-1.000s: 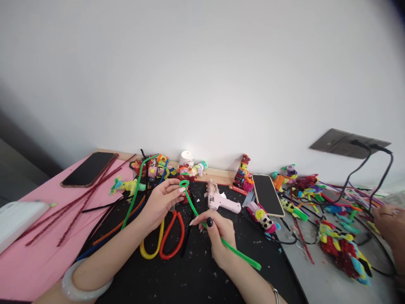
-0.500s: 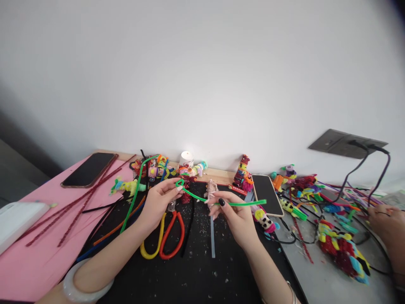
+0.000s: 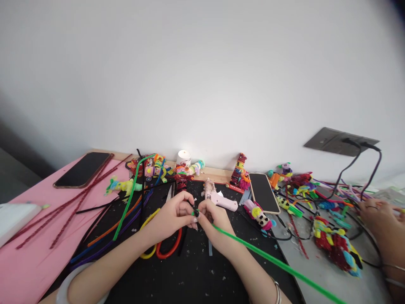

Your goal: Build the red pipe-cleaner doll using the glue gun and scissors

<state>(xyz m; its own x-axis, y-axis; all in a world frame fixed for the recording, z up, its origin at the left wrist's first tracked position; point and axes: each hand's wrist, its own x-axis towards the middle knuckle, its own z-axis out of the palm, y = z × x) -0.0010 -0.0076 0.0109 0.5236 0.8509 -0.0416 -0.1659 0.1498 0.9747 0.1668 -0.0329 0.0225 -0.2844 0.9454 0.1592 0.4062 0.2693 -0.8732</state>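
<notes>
My left hand (image 3: pixel 179 213) and my right hand (image 3: pixel 215 219) meet over the black mat, fingertips pinched together. Between them they hold the end of a green pipe cleaner (image 3: pixel 268 256), whose long tail runs out past my right wrist to the lower right. The curled end is mostly hidden by my fingers. Below my left hand lie scissors with a yellow and a red handle (image 3: pixel 167 253), partly covered by it. A pink glue gun (image 3: pixel 221 200) rests just beyond my right hand. A clear glue stick (image 3: pixel 210 248) lies beneath that hand.
Pipe cleaner figures (image 3: pixel 182 175) and a paper cup (image 3: pixel 183 157) stand along the wall. Phones lie left (image 3: pixel 84 169) and right (image 3: pixel 264 192). Red pipe cleaners (image 3: pixel 72 207) cross pink paper (image 3: pixel 47 253). At right, another person's hand (image 3: pixel 379 217) is near figures, cords and a wall socket (image 3: pixel 338 141).
My hands have come together at the curled end of the green pipe cleaner. Its free tail now swings toward the lower right, and the glue gun has come into fuller view.
</notes>
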